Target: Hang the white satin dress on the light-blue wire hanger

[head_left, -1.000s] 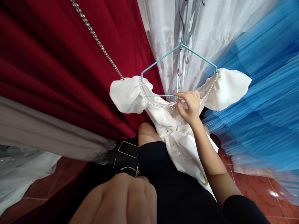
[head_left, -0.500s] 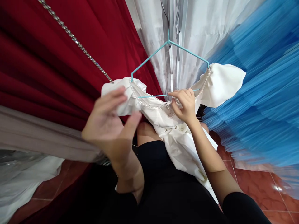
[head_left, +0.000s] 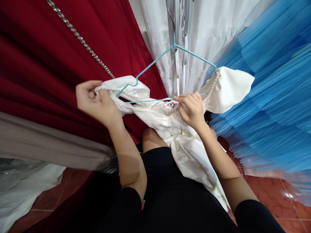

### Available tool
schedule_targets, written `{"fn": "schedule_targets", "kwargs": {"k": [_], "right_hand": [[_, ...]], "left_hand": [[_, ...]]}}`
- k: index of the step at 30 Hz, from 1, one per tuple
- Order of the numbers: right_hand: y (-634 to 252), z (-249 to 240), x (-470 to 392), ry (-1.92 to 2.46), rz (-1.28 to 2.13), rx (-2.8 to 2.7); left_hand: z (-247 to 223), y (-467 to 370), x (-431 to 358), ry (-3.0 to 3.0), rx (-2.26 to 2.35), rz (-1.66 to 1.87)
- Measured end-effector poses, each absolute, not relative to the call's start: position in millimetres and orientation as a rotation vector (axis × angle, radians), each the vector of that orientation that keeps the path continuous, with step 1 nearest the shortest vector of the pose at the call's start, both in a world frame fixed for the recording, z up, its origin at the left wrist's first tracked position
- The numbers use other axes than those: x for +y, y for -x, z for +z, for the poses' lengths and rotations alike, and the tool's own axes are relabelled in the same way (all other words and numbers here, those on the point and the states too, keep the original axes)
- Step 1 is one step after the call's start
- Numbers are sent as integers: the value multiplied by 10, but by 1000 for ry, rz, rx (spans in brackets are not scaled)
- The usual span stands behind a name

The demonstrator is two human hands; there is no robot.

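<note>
A white dress with a pearl-beaded neckline hangs on a thin turquoise hanger. My left hand is closed on the beaded edge of the dress at its left shoulder, pulling it out past the hanger's left end. My right hand pinches the hanger's lower bar near the middle of the neckline. The right puffed sleeve sits at the hanger's right end. The dress body drapes down between my arms.
Red fabric with a rhinestone strand fills the left. White curtains and metal poles stand behind the hanger. Blue tulle is on the right, above red floor tiles.
My left hand has moved left and taken hold of the dress's left shoulder, stretching it outward and uncovering more of the hanger's left end. My right hand has stayed nearly in place.
</note>
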State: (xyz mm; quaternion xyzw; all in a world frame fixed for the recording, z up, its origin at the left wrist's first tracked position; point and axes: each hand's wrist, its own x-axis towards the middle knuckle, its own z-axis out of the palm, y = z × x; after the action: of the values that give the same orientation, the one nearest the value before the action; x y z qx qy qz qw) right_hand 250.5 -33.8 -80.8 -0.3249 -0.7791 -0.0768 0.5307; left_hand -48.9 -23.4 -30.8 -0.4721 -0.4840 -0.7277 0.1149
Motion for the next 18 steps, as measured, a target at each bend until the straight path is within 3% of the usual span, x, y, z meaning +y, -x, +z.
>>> {"fn": "schedule_targets", "kwargs": {"k": [3, 8, 13, 18], "right_hand": [[-2467, -802, -365, 754, -161, -1846], [-2423, -803, -388, 790, -30, -1862], [-2440, -780, -421, 855, 12, -1892], [-2495, -780, -539, 800, -58, -1782]], "left_hand": [[-526, 402, -470, 1203, -1443, -2227], [-811, -418, -1032, 1460, -1637, -2175], [-637, -851, -962, 2003, -1332, -1947], [-588, -816, -698, 2258, -1526, -1698]]}}
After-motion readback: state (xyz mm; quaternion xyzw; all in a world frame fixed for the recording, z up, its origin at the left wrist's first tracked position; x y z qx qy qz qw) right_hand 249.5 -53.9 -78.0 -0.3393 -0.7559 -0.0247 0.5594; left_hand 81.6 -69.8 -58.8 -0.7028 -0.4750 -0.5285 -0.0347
